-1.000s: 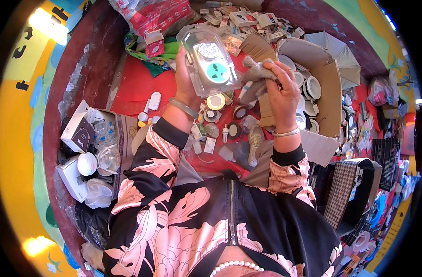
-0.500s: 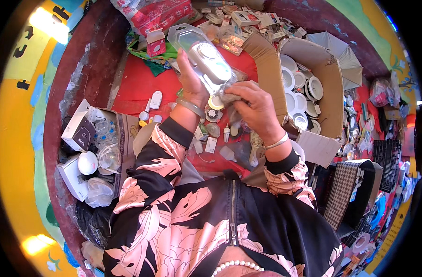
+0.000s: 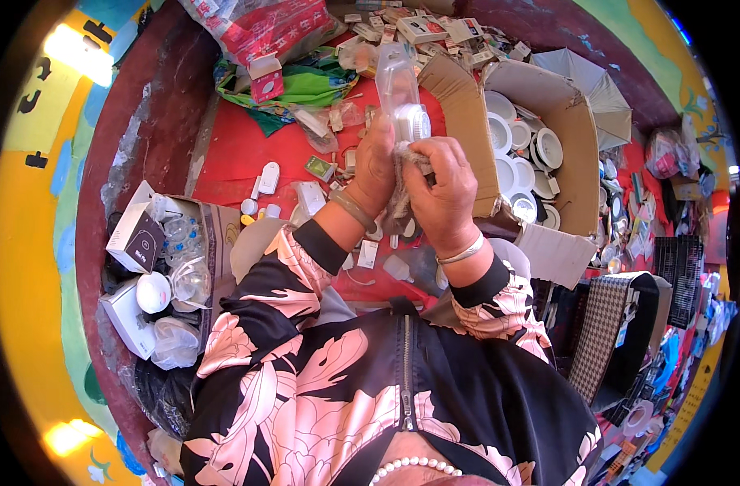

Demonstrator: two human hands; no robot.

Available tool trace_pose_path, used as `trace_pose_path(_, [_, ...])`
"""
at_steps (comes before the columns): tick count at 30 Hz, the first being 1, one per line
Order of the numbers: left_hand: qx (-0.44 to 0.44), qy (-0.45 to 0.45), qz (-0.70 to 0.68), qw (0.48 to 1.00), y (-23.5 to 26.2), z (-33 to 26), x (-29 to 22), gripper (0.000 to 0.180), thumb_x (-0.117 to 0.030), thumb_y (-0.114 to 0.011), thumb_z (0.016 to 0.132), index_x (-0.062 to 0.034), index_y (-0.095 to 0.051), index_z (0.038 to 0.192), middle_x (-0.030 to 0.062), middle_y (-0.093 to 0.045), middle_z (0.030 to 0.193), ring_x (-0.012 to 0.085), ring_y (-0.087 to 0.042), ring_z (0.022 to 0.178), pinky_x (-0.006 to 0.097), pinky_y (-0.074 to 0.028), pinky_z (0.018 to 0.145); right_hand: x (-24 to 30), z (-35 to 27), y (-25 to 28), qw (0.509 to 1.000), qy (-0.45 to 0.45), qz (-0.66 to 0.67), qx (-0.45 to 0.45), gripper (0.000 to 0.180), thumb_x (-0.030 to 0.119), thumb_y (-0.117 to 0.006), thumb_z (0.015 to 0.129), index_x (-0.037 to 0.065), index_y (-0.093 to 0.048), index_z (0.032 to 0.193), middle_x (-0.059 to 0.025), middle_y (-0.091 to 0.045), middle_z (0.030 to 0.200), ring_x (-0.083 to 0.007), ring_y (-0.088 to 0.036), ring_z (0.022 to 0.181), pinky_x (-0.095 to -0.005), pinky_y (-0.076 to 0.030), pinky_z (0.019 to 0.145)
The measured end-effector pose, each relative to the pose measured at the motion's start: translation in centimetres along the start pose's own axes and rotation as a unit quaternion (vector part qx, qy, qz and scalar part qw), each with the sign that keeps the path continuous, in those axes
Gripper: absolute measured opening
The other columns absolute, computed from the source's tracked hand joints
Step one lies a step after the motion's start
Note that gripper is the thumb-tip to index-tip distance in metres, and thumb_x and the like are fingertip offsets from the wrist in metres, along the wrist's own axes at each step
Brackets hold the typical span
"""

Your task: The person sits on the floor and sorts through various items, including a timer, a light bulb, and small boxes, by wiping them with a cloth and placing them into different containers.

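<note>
1. Far left on the red counter (image 3: 224,154), an open box (image 3: 163,267) holds white round parts and clear wrappers.
2. Just right of it, small white pieces (image 3: 269,178) lie scattered on the red surface.
3. At centre, the left hand (image 3: 376,166) has its grip closed round the lower end of a clear plastic pack (image 3: 402,89) with a round white fitting inside, held upright above the counter.
4. Touching it, the right hand (image 3: 443,194) presses a crumpled grey cloth (image 3: 402,182) against the pack's base, fingers curled tight on it.
5. To the right, a cardboard carton (image 3: 564,113) holds stacked white round fittings (image 3: 516,162).
</note>
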State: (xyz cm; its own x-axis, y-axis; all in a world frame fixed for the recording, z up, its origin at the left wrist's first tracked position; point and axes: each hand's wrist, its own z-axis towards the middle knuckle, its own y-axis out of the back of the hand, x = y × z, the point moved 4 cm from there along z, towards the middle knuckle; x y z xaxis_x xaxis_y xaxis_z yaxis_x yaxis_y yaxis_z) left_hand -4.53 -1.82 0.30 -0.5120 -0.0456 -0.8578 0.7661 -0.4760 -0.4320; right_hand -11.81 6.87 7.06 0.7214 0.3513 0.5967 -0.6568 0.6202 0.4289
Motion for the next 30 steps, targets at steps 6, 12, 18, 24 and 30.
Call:
trace_pose_path(6, [0.123,-0.066,0.259,0.956,-1.5,-1.0,-0.8,0.056,-0.048,-0.033,0.092,-0.0051,-0.046,0.125,0.0156,-0.061,0.099,0.0277,-0.061,0.088,0.033,-0.045,0.08,-1.5,1.4,2.2,0.991,-0.054,-0.052,-0.113,0.017,0.0,-0.063,0.074,0.003,-0.057,0.09,-0.0097,-0.059,0.083,-0.0249,-0.059,0.075,-0.0337,-0.047,0.066])
trace_pose_path(12, [0.097,0.076,-0.038,0.992,-1.1,-0.8,-0.7,0.056,-0.046,-0.028,0.095,-0.0047,-0.043,0.129,0.0133,-0.058,0.113,0.0255,-0.059,0.101,0.033,-0.045,0.09,-11.8,2.0,6.4,0.815,-0.253,0.486,-0.188,0.024,0.013,-0.049,0.091,0.003,-0.054,0.113,-0.0059,-0.059,0.109,-0.0222,-0.056,0.1,-0.0352,-0.043,0.089])
trace_pose_path(18, [-0.01,0.21,-0.311,0.927,1.0,1.0,-0.2,0.055,-0.048,-0.028,0.095,-0.0056,-0.043,0.127,0.01,-0.055,0.118,0.0233,-0.057,0.103,0.036,-0.046,0.091,-11.2,2.8,7.7,0.688,-0.331,0.582,-0.278,0.04,0.028,-0.035,0.097,0.004,-0.046,0.127,-0.0119,-0.048,0.131,-0.0288,-0.044,0.121,-0.0459,-0.03,0.105])
trace_pose_path(24, [0.05,0.252,-0.268,0.929,-1.2,-0.3,-1.4,0.057,-0.052,-0.033,0.093,-0.0072,-0.046,0.125,0.0076,-0.056,0.114,0.0214,-0.058,0.1,0.035,-0.047,0.089,-6.6,3.0,3.9,0.775,-0.301,0.536,-0.148,0.04,0.03,-0.035,0.098,0.004,-0.044,0.127,-0.0106,-0.05,0.126,-0.0246,-0.048,0.116,-0.0424,-0.037,0.1])
trace_pose_path(30, [0.051,0.228,-0.242,0.942,-0.7,-0.3,-0.3,0.054,-0.046,-0.038,0.093,-0.0065,-0.042,0.129,0.008,-0.055,0.118,0.0183,-0.055,0.106,0.033,-0.044,0.092,-4.7,1.5,-1.3,0.986,-0.053,0.147,0.063,0.034,0.006,-0.058,0.083,0.009,-0.055,0.117,-0.0158,-0.049,0.129,-0.0355,-0.032,0.131,-0.0401,-0.026,0.107])
